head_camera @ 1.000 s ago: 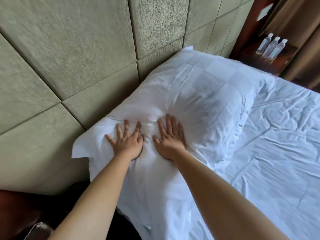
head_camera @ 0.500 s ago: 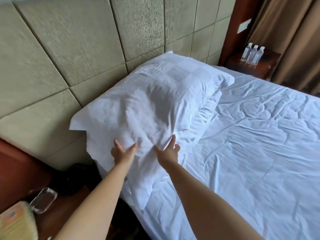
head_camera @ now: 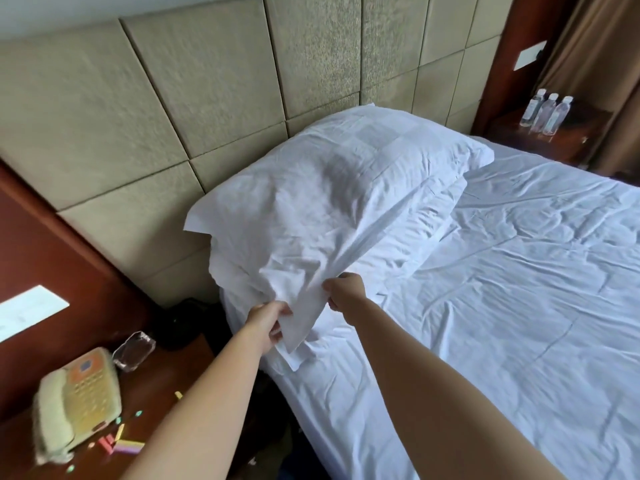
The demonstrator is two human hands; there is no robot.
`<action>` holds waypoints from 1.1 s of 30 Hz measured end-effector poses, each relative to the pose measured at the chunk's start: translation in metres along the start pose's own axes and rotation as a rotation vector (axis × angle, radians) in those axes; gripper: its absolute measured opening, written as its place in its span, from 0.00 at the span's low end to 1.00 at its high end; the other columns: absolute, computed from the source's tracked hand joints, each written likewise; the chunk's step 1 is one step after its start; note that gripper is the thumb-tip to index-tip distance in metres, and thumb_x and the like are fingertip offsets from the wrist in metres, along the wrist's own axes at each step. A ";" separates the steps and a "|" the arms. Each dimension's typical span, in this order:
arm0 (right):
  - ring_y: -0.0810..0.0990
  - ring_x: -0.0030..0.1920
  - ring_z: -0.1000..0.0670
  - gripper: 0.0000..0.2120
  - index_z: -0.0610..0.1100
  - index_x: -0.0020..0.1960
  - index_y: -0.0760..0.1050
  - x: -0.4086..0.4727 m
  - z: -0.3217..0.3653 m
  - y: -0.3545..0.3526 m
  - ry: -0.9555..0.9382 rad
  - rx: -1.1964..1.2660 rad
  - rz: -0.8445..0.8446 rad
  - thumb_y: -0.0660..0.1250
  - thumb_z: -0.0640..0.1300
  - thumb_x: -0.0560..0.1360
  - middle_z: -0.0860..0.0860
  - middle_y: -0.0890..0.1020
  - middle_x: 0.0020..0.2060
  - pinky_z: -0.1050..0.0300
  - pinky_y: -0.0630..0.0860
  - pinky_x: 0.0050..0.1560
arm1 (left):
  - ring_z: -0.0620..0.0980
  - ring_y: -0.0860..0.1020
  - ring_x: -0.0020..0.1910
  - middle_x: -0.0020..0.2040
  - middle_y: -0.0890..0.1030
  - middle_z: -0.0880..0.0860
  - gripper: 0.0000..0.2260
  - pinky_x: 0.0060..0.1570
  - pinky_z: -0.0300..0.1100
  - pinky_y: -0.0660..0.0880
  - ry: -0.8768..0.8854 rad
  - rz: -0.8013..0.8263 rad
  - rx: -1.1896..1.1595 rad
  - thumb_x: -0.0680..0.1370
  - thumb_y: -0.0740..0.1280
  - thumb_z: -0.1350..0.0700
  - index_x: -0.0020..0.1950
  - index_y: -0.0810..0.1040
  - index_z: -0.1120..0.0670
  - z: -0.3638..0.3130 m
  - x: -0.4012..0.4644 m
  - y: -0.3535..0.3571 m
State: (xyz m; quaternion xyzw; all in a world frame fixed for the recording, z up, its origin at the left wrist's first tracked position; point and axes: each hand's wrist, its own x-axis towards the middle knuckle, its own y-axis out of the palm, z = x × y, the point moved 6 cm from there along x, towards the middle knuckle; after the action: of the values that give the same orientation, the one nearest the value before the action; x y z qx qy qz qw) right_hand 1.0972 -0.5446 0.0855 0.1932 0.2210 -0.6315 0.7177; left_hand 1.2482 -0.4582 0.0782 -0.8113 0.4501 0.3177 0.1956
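Biggest thing here is the beige padded panel headboard [head_camera: 207, 98] running across the whole back. In front of it is the bed with a wrinkled white sheet [head_camera: 519, 289], which fills most of the right side.

The plump white fabric pillow [head_camera: 329, 188] sits at the head of the bed, leaning on the headboard, stacked on a second flatter white pillow [head_camera: 426, 230]. The loose flap of its case [head_camera: 304, 317] hangs off the near end toward the bed's left edge.

The left hand [head_camera: 268, 320] has fingers and thumb clamped on the lower side of that flap. The right hand [head_camera: 343, 292] pinches the upper side, and the cloth is pulled taut from there up into the pillow. Both hands are close together, with just the flap between them.

On the left there's a reddish-brown wooden surface [head_camera: 166, 375] with a cream corded telephone [head_camera: 79, 400], a clear glass ashtray [head_camera: 133, 351] just behind it, and small pastel scraps [head_camera: 128, 446] scattered near the phone. Way off in the far right corner, three clear plastic water bottles [head_camera: 547, 114] stand side by side on another wooden surface [head_camera: 519, 136].
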 end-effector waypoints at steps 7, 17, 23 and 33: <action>0.74 0.44 0.46 0.29 0.42 0.65 0.58 -0.005 -0.005 0.030 0.140 -0.171 0.036 0.71 0.45 0.73 0.43 0.72 0.52 0.57 0.69 0.36 | 0.53 0.71 0.31 0.34 0.74 0.56 0.11 0.33 0.42 0.71 0.007 -0.051 -0.118 0.74 0.52 0.67 0.40 0.72 0.58 -0.013 0.002 -0.009; 0.77 0.51 0.46 0.19 0.45 0.56 0.73 0.036 0.006 0.085 0.275 0.128 0.011 0.70 0.54 0.71 0.45 0.78 0.53 0.57 0.75 0.34 | 0.52 0.76 0.36 0.39 0.78 0.57 0.14 0.38 0.43 0.72 0.003 0.075 -0.164 0.80 0.61 0.47 0.48 0.75 0.57 -0.068 0.074 -0.036; 0.76 0.46 0.46 0.06 0.43 0.50 0.73 0.070 0.032 0.117 0.295 0.071 -0.009 0.64 0.45 0.74 0.46 0.77 0.43 0.58 0.74 0.33 | 0.58 0.81 0.52 0.52 0.83 0.57 0.15 0.50 0.54 0.79 0.076 0.168 -0.114 0.75 0.68 0.47 0.59 0.78 0.52 -0.130 0.129 -0.038; 0.75 0.38 0.49 0.07 0.46 0.39 0.70 0.095 0.120 0.170 0.151 -0.082 0.087 0.64 0.44 0.75 0.47 0.74 0.37 0.58 0.74 0.39 | 0.53 0.77 0.54 0.60 0.78 0.53 0.24 0.52 0.47 0.76 0.455 0.086 -0.002 0.76 0.62 0.66 0.70 0.70 0.48 -0.261 0.160 -0.055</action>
State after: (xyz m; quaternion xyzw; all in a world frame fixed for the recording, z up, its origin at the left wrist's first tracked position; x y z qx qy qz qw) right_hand 1.2842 -0.6678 0.1305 0.2204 0.2917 -0.5739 0.7328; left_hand 1.4469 -0.6839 0.1579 -0.8425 0.5162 0.1350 0.0744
